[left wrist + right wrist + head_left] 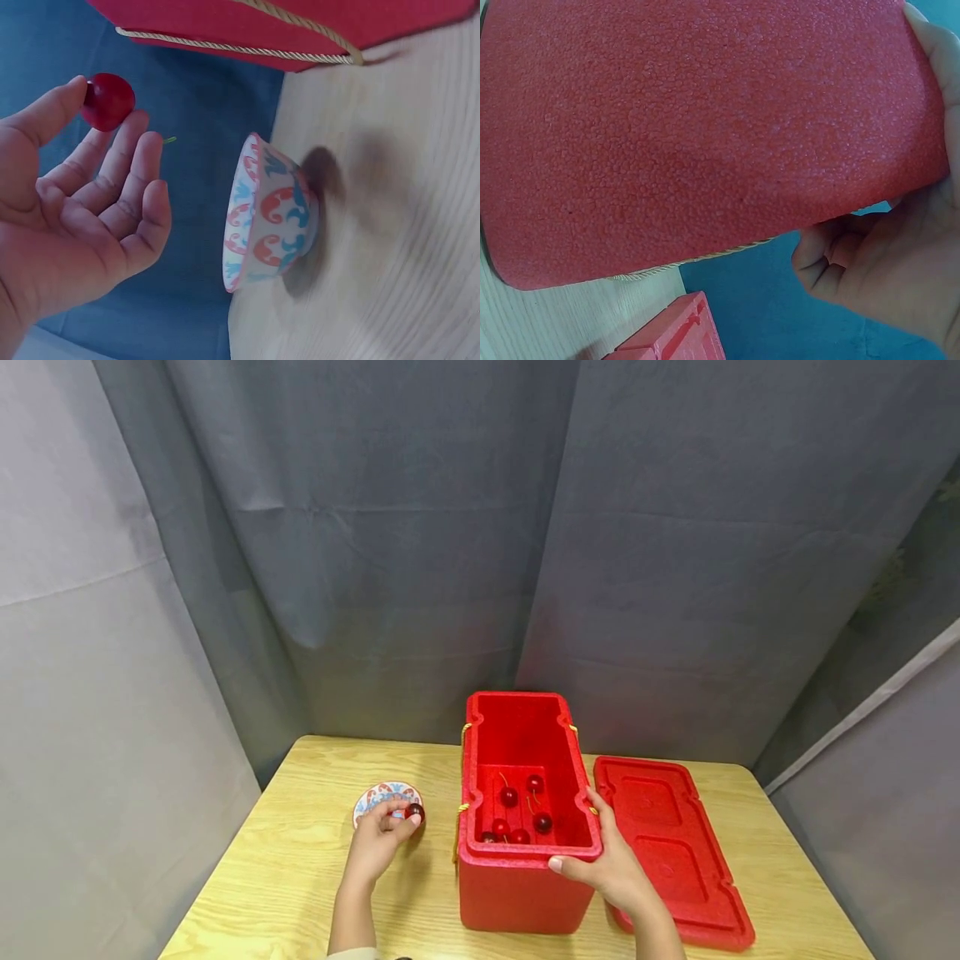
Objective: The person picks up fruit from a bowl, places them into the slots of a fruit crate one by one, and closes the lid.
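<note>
Grey curtains (420, 568) back a pale wood-grain table (300, 877). Left hand (377, 842) pinches one round, dark-red cherry (415, 812) higher than the rim of a white, red-and-blue-patterned bowl (277, 225); right hand (621, 870) grips the near-right corner of a textured red box (517, 897).

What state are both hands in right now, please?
Left hand: pinching a cherry.
Right hand: gripping the red box by its rim at the near right corner.

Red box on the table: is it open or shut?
Open: the red box has its lid off, lying on the table beside it, and cherries show inside.
</note>
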Demonstrator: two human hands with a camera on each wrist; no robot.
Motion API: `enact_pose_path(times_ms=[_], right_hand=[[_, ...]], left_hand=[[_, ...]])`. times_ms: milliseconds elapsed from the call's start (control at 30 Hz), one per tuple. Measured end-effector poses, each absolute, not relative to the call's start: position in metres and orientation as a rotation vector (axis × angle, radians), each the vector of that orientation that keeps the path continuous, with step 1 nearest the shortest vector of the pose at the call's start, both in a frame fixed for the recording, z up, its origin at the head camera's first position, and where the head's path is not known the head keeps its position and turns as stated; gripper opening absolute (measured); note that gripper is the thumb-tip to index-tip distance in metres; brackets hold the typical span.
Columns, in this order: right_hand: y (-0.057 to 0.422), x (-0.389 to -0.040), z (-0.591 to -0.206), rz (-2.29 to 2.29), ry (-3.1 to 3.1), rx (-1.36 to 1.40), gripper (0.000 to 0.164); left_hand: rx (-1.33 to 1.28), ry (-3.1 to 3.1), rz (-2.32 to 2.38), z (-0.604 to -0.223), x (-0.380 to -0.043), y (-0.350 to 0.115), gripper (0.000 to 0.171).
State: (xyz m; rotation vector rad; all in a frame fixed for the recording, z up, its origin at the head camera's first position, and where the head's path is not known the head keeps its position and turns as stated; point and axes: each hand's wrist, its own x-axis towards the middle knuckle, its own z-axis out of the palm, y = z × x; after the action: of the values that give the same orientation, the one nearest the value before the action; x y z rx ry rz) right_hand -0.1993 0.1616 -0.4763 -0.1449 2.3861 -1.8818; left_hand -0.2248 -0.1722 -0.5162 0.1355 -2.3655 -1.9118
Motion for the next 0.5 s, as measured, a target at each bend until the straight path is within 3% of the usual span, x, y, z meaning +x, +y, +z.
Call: enact_pose_path(times_ms=[500], right_hand=[[0.16, -0.196, -0.473, -1.871, 2.408, -0.145, 0.101]], left_hand=[[0.1, -2.217, -2.031, -0.469, -0.201, -0.165, 0.036]])
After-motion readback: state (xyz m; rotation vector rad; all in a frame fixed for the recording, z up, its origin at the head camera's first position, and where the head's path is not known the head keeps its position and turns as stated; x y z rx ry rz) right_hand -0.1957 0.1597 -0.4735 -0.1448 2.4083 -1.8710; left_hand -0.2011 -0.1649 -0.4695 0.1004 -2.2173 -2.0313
